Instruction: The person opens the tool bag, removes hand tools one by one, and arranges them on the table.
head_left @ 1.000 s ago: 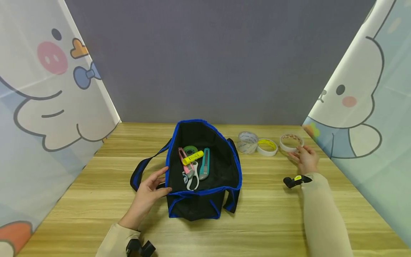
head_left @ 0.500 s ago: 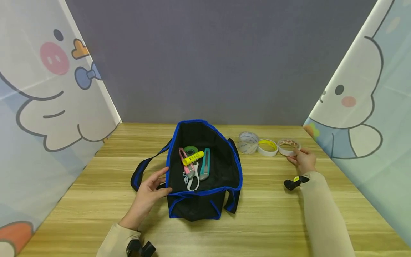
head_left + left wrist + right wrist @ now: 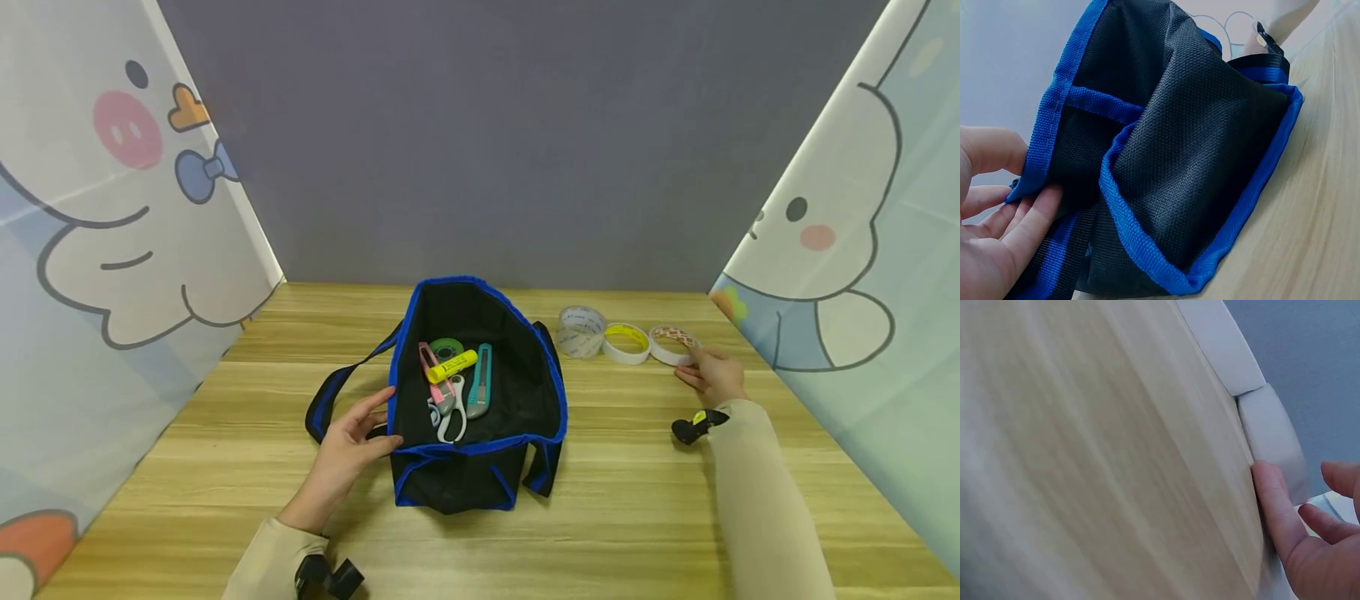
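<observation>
My left hand [image 3: 348,446] pinches the blue-trimmed rim of a black fabric tool bag [image 3: 525,392], at its near left corner. In the left wrist view, fingers [image 3: 1032,231] lie against the bag's cloth below the trim. Inside the bag lie a yellow glue stick [image 3: 452,367], a pink utility knife [image 3: 430,358], a teal utility knife [image 3: 479,383], white-handled scissors [image 3: 453,421] and a green tape roll [image 3: 446,346]. My right hand [image 3: 716,375] is at a white tape roll [image 3: 667,354]; in the right wrist view one straight finger touches its side, the thumb apart from it.
Left of that roll stand a white tape roll with a yellow core [image 3: 626,354] and clear tape [image 3: 581,333], apparently two stacked rolls. The bag's strap [image 3: 330,400] loops out on the left. A grey panel [image 3: 480,150] closes the table's back; printed cloth hangs at both sides.
The right hand has moved the white tape roll slightly left and set it down beside the yellow-cored roll. Its fingers have loosened from it. The left hand stays on the bag's rim.
</observation>
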### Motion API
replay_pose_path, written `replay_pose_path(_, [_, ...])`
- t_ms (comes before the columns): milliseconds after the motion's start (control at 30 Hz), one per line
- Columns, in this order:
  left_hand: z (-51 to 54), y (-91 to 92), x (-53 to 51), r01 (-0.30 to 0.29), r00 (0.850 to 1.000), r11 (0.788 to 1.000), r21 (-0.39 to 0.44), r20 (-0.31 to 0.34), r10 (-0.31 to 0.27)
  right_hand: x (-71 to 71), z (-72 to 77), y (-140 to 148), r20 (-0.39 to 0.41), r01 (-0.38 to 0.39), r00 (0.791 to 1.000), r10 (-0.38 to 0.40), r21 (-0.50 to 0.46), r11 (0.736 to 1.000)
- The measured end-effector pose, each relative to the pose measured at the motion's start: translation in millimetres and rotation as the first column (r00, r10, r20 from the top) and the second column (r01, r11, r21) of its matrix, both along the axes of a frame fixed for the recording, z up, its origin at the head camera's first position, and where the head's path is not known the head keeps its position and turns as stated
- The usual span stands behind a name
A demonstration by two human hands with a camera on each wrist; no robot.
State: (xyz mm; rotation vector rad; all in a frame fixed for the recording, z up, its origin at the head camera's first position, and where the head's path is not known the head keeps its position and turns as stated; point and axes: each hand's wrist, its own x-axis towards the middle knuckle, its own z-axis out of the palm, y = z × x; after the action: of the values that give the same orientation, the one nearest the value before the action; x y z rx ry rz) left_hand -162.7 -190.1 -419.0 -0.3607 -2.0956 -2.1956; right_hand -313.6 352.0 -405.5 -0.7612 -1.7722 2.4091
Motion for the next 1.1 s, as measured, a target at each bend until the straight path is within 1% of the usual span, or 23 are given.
replay_pose_path(133, [0.4,0.0,-0.5,0.001,1.0,1.0,-0.002,0.003,-0.001,1.0,-0.3,1,0.004,-0.005,1.0,0.005,-0.008,1.0])
replay_pose_path(233, [0.6,0.4,-0.6,0.003,1.0,1.0,-0.002,0.006,-0.003,1.5,0.0,1,0.005,0.003,1.0,-0.003,0.011,1.0])
replay_pose_path(367, [0.9,1.1,-0.8,0.0,1.0,1.0,-0.005,0.008,0.0,1.2,1.2,-1,0.008,0.057,0.998,-0.057,0.023,0.998])
replay_pose_path(433, [1.0,1.2,-1.0,-0.003,1.0,1.0,-0.007,0.007,0.003,0.4,2.8,-3,-0.006,0.08,0.997,-0.08,0.043,0.996])
replay_pose_path(533, [1.2,1.0,-0.8,-0.007,1.0,1.0,-0.009,0.005,0.007,-0.8,9.1,-8,-0.05,0.091,0.995,-0.087,0.084,0.992])
replay_pose_path(633, [1.2,0.5,-0.3,-0.011,1.0,1.0,-0.009,0.002,0.011,-1.4,21.7,-18,-0.121,0.072,0.991,-0.057,0.122,0.99])
replay_pose_path(733, [1.3,0.3,0.4,-0.014,1.0,1.0,-0.01,0.001,0.014,-3.3,37.1,-31,-0.202,0.038,0.979,-0.02,0.088,0.995])
replay_pose_path(800, [1.3,0.3,0.6,-0.014,1.0,1.0,-0.01,0.004,0.014,-4.6,47.0,-41,-0.24,0.007,0.971,0.012,0.077,0.997])
replay_pose_path(933, [1.4,0.5,0.9,-0.015,1.0,1.0,-0.008,0.012,0.015,-6.5,63.1,-65,-0.266,-0.042,0.962,0.062,0.08,0.996])
replay_pose_path(1100, [1.8,0.9,0.7,-0.006,1.0,1.0,-0.003,0.011,0.006,-7.9,73.0,-92,-0.291,-0.098,0.947,0.135,0.137,0.986])
